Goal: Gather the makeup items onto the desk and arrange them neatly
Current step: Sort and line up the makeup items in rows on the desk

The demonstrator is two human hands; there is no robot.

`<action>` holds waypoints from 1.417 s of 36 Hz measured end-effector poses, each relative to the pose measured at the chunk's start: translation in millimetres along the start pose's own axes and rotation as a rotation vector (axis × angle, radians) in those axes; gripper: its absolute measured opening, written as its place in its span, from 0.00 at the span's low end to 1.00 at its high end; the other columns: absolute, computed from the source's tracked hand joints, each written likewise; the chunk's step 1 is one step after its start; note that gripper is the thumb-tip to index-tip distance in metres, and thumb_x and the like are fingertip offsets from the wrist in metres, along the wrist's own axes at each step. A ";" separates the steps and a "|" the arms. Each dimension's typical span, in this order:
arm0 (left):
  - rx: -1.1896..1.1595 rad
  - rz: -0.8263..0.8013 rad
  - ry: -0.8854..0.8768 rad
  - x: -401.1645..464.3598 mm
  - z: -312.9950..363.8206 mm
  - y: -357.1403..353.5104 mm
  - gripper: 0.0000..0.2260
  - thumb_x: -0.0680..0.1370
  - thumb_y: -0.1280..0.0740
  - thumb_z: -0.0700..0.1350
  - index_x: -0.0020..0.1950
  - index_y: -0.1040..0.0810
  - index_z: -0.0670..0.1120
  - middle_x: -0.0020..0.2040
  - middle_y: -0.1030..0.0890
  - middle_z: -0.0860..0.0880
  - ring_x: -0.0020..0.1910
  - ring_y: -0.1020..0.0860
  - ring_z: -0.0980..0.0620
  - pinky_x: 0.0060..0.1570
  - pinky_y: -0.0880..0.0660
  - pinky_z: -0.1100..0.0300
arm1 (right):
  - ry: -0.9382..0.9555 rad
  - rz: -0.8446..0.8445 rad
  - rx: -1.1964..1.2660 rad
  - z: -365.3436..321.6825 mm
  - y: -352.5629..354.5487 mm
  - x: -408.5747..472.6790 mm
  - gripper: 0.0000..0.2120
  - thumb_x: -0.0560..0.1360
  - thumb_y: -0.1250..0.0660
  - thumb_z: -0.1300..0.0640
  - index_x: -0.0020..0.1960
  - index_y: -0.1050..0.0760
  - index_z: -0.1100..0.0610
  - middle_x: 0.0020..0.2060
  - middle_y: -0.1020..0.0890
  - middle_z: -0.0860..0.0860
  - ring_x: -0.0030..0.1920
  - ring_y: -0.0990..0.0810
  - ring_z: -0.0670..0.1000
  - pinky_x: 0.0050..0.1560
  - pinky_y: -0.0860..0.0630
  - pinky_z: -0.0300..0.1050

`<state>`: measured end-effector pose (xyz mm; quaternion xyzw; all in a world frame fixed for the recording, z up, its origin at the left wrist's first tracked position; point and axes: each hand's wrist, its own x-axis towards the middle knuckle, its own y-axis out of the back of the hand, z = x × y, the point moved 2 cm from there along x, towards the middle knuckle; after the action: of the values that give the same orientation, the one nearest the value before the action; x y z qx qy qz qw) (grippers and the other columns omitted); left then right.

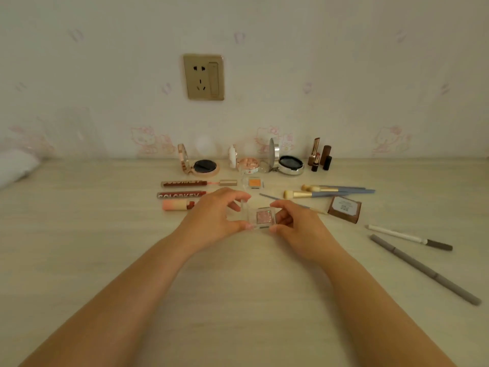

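Note:
A small clear eyeshadow case (pixel 263 217) with a pink glitter pan sits between both hands, just above the wooden desk (pixel 238 287). My left hand (pixel 217 213) pinches its clear open lid on the left side. My right hand (pixel 293 221) grips the pan side. Behind lie an orange eyeshadow pan (pixel 254 183), three lip gloss tubes (pixel 182 194), two open cushion compacts (pixel 205 166) (pixel 289 162), a pink blush compact (pixel 247 164), lipsticks (pixel 318 154), makeup brushes (pixel 328 191) and a brown square palette (pixel 345 209).
Two long pencils, a white one (pixel 407 237) and a grey one (pixel 426 270), lie at the right of the desk. The wall with a gold socket (pixel 203 76) stands right behind the items. A white pillow (pixel 16 165) shows at the far left.

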<state>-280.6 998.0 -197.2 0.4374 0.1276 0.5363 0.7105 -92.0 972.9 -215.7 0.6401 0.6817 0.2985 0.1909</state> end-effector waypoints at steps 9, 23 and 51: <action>0.157 -0.047 -0.028 56.5 19.1 8.6 0.24 0.67 0.25 0.54 0.61 0.25 0.54 0.58 0.24 0.57 0.54 0.26 0.58 0.53 0.29 0.59 | 0.028 0.062 -0.179 1.4 37.2 38.1 0.22 0.73 0.31 0.53 0.66 0.30 0.50 0.48 0.27 0.46 0.49 0.29 0.46 0.49 0.33 0.37; 0.206 -0.074 0.049 131.1 5.2 -21.8 0.22 0.68 0.26 0.55 0.59 0.27 0.55 0.55 0.23 0.57 0.58 0.32 0.54 0.53 0.32 0.57 | -0.029 -0.048 -0.376 29.1 70.0 102.3 0.23 0.72 0.30 0.50 0.65 0.28 0.51 0.53 0.23 0.49 0.56 0.27 0.49 0.54 0.32 0.41; 0.377 -0.102 0.049 140.3 -2.8 -34.1 0.28 0.67 0.29 0.61 0.65 0.31 0.57 0.62 0.25 0.58 0.62 0.33 0.52 0.59 0.34 0.53 | -0.086 -0.130 -0.472 45.8 65.8 118.5 0.24 0.73 0.33 0.48 0.68 0.31 0.49 0.53 0.24 0.49 0.60 0.32 0.53 0.59 0.33 0.44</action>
<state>-205.2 1120.5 -184.3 0.5425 0.2648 0.4768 0.6389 -25.4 1097.5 -192.7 0.5447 0.6242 0.4088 0.3829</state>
